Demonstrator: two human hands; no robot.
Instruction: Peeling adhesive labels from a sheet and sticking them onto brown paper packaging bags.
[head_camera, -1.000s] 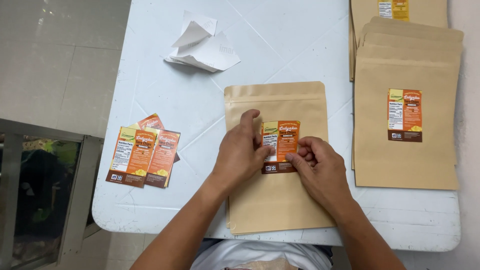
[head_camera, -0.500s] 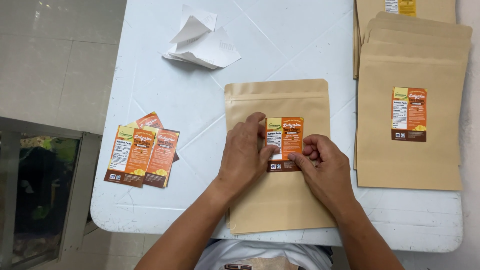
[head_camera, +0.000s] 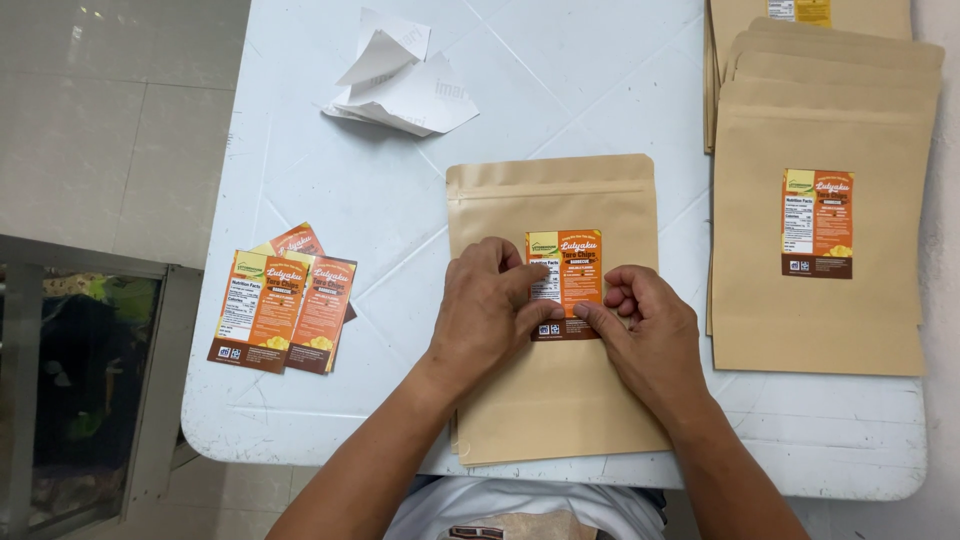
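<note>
Kraft pouch: flat at the table's near edge.
Label: orange, on the pouch's middle.
Left hand: fingers pressing the label's left side.
Right hand: thumb on its lower edge.
Spare labels: well left.

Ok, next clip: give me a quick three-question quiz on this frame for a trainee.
1. True or false: both hands press on the orange label on the middle pouch.
2. Where do the loose labels lie? A) left of the middle pouch B) on the pouch stack C) on the floor
3. What lies near the table's far edge, above the middle pouch?

Key
1. True: the left hand covers the label's left side and the right hand its lower right corner.
2. A. The pouch stack is on the right.
3. Crumpled white backing paper.
</note>
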